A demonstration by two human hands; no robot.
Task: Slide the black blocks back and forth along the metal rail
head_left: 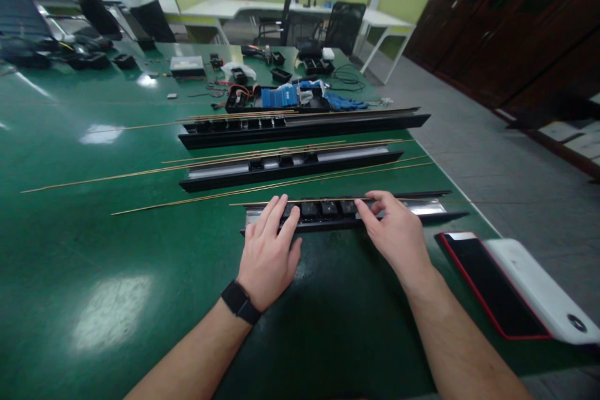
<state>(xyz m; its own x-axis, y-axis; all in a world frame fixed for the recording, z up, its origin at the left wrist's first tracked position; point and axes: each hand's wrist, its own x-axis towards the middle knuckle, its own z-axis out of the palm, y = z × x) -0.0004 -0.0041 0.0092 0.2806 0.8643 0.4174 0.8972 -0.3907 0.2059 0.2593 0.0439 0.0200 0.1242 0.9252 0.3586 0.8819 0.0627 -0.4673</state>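
Stretching out in front of you, the green table (187,256) takes up most of the view. Across it lie three black rails: the far rail (309,130) is the longest, the middle rail (290,172) comes before it, and the near rail (328,224) lies under your hands. To your right, a white slab (539,287) lies just beside a red-edged black slab (494,284). Your left hand (268,259) reaches over the near rail's left part, fingers extended and slightly parted, laid over it rather than closed round anything. Your right hand (398,228) is bent at the other end of the row of blocks, thumb and index finger drawn in by the thin rod; I cannot tell whether they pinch it. A dark watch (240,302) circles your left wrist. Black blocks (329,207) sit in a row inside the near rail, between your hands. Slimmest of all, the thin rod (314,200) runs along that row, its left tip jutting past the rail.
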